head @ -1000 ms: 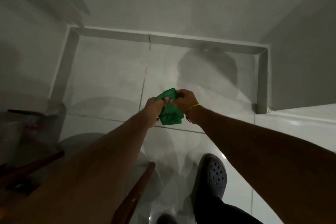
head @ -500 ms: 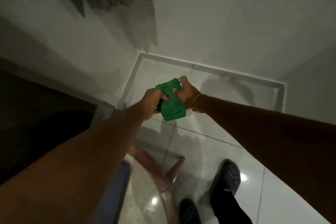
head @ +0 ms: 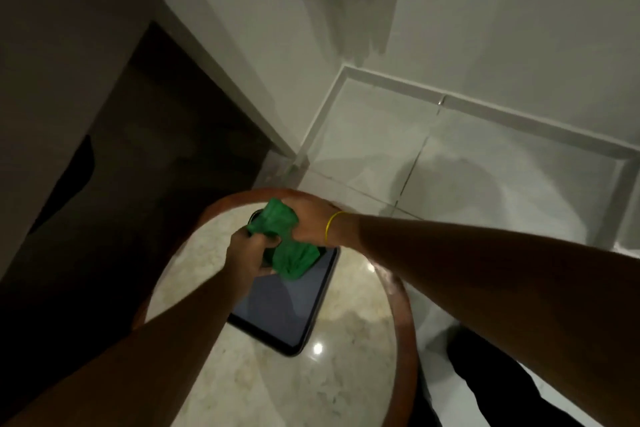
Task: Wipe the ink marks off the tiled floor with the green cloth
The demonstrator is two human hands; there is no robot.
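Note:
Both of my hands hold the crumpled green cloth (head: pixel 282 239) above a round marble-topped table. My left hand (head: pixel 246 255) grips its lower left part. My right hand (head: pixel 313 220), with a yellow band on the wrist, grips its upper right part. The cloth hangs just over the far end of a dark phone (head: pixel 280 314) lying on the table; whether they touch I cannot tell. The white tiled floor (head: pixel 485 163) stretches away at the right, with a dark mark at a tile joint by the skirting (head: pixel 440 102). No ink marks are plain on the tiles.
The round table (head: pixel 403 322) has a wooden rim and fills the lower middle. A dark doorway or recess (head: pixel 145 156) lies at the left. White walls meet in a corner beyond. My dark trouser leg (head: pixel 485 364) shows at the lower right.
My view has swung left and down, from the floor corner to the round table. Both hands have carried the cloth over the table and the phone, still gripping it.

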